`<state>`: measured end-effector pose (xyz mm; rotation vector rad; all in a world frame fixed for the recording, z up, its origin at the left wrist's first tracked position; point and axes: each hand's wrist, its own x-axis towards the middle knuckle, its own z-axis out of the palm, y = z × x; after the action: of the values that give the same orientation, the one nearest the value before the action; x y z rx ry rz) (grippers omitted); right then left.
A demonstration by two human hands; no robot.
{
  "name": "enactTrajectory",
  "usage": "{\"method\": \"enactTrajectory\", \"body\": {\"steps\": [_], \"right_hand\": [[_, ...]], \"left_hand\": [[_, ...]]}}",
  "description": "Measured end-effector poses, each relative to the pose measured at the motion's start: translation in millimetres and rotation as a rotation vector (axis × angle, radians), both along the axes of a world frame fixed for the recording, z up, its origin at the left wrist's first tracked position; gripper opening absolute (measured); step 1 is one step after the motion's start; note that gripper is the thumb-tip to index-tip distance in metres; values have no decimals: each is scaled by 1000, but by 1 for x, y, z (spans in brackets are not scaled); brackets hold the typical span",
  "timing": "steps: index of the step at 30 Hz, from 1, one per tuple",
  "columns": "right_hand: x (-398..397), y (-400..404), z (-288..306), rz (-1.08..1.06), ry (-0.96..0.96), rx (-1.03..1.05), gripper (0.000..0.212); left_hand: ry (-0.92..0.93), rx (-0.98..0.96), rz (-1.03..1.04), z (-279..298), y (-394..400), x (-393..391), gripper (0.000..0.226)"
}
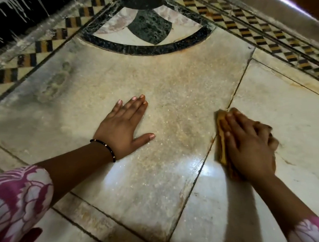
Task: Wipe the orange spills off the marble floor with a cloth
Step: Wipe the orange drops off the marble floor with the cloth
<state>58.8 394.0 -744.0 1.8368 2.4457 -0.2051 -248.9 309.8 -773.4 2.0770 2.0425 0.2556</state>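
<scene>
Marble floor (292,118) in pale cream slabs, glossy and faintly speckled, meets dark thin joints; no brand, label or writing can be read anywhere. Orange spills (174,94) show as a hazy rust-toned film over the middle of the big slab, with a brighter orange line under the curved dark band (148,49) of the inlaid medallion at the far side. A chequered border (272,37) of black, ochre and white diamonds runs along the far right edge of the floor. The right hand (249,146) presses flat on an orange-stained cloth (222,140), a folded, soft-looking pad lying on the joint between the large slab and the slab to its right; its fingers (233,123) lie close together on top of the cloth, and the hand is blurred, so the grip underneath may be loose or tight. The left hand (122,129) rests palm down on the big slab, fingers slightly spread, holding nothing, a black bead bracelet (105,149) at the wrist and a pink-and-white floral sleeve (21,196) above.
</scene>
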Motion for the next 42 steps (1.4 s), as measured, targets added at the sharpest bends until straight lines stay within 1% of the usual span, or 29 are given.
{"method": "enactTrajectory", "body": {"steps": [2, 4, 6, 9, 11, 12, 14, 17, 20, 22, 23, 24, 27, 28, 29, 31, 34, 36, 38, 39, 40, 42], "right_hand": [[-12, 24, -1, -119, 28, 22, 55], [-47, 46, -1, -127, 54, 49, 52], [-87, 49, -1, -32, 76, 14, 51], [-121, 3, -4, 207, 81, 9, 53], [-107, -45, -6, 318, 71, 17, 53], [-91, -66, -7, 335, 59, 19, 53], [-48, -90, -6, 262, 33, -7, 53], [-1, -65, -2, 16, 6, -6, 55], [4, 0, -2, -216, 60, 33, 56], [-16, 28, -1, -291, 62, 36, 53], [-29, 28, -1, -254, 51, 17, 53], [-42, 18, -3, -165, 48, 11, 53], [-51, -48, -3, 163, 52, 34, 52], [-41, -70, -2, 216, 48, 12, 53], [-25, -87, -2, 207, 44, -13, 53], [17, -102, 3, 25, 48, -35, 54], [64, -75, 4, -265, 28, -24, 57], [61, -40, 1, -399, 46, -3, 58], [31, -11, 1, -486, 70, 9, 59], [13, -5, 1, -452, 76, 0, 60], [-8, -3, 1, -344, 85, -9, 61], [-39, -16, 6, -8, 139, -27, 62]], "left_hand": [[1, 2, 2, 0, 0, 1, 87], [-2, 4, 6, 0, 0, 1, 87], [-3, 6, 2, -1, 0, 1, 86], [15, 9, -4, -2, 1, 0, 85], [30, 8, -10, -1, 1, -1, 85], [34, 7, -11, -1, 1, -1, 86], [33, 5, -14, -1, 1, -1, 87], [32, 6, -15, -1, 1, 0, 88], [37, 9, -20, -1, 1, 1, 88], [40, 12, -20, 0, 2, 2, 88], [45, 11, -14, 1, 2, 2, 88], [50, 10, -6, 1, 1, 2, 88], [45, 3, -6, 2, 3, 4, 88], [45, 0, -8, 2, 3, 4, 88], [49, -2, -8, 2, 3, 3, 88], [60, -1, -11, 1, 3, 3, 88], [71, -5, -10, 2, 3, 3, 89], [71, -12, -5, 3, 3, 4, 90], [71, -16, 13, 3, 1, 5, 90], [71, -19, 19, 3, 0, 7, 89], [73, -18, 25, 3, 0, 6, 89], [65, -23, 29, 4, -1, 7, 89]]}}
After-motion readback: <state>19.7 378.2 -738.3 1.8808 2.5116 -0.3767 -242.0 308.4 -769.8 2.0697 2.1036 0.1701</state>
